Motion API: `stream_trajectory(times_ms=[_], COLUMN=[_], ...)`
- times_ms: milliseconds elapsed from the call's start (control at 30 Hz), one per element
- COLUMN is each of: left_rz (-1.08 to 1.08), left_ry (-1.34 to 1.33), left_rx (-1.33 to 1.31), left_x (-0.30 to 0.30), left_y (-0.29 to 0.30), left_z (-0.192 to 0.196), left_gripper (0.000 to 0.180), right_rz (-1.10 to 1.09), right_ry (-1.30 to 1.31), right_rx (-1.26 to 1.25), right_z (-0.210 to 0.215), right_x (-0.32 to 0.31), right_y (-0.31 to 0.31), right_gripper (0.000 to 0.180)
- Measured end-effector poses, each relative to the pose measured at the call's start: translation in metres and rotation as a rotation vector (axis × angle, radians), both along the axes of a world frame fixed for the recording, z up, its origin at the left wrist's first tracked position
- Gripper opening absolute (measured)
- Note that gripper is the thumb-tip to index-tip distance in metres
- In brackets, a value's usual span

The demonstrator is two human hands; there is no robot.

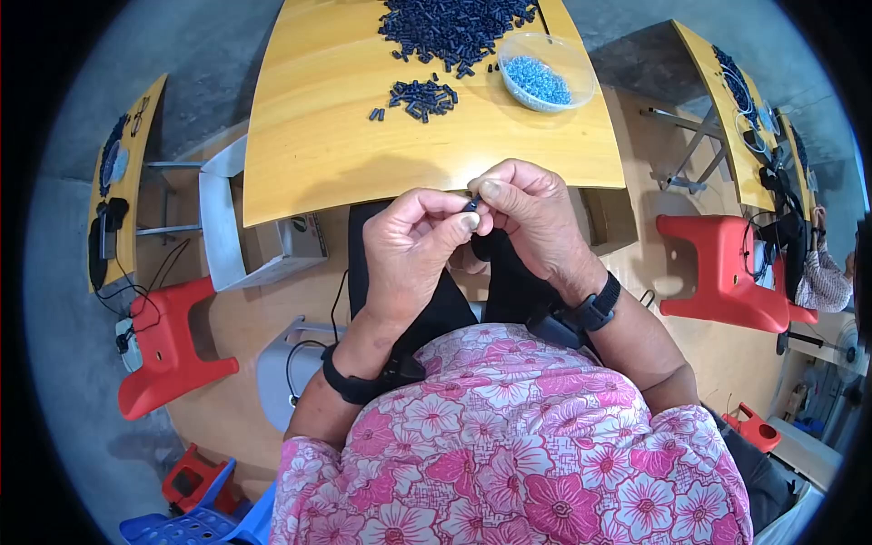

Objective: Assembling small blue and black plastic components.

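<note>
Black piece (471,205) in fingertip grip of left hand (411,241) and right hand (538,216)

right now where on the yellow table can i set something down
The yellow table is bare left of the small dark pile and between clear bowl and near edge. Crowded: the far middle, under the big dark heap, and the near edge's middle, where both hands meet.

Bright, diffuse indoor light, soft shadows on the yellow tabletop (318,109), left hand (409,247) and right hand (540,222) in focus, fisheye-bowed edges, black vignetted corners
</note>
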State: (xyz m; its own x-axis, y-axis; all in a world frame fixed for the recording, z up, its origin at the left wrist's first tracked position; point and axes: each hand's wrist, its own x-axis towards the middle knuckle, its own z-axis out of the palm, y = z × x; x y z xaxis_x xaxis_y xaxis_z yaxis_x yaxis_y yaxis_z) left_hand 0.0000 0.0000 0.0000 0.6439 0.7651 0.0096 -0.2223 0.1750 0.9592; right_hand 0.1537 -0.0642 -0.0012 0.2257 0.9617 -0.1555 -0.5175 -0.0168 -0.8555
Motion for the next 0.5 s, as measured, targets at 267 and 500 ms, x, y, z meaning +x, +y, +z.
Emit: stream_trajectory(times_ms=[267, 500], left_rz=[0.019, 0.001], left_ry=[-0.068, -0.067], left_rx=[0.018, -0.077], left_x=[0.002, -0.002], left_y=[-0.002, -0.002], left_z=[0.003, 0.008], left_gripper=[0.012, 0.013], right_rz=[0.028, -0.011], right_ry=[0.141, 0.063], right_rx=[0.002, -0.002], right_z=[0.002, 0.005], right_x=[0.001, -0.004], right_y=[-0.001, -0.002], right_gripper=[0.014, 0.012])
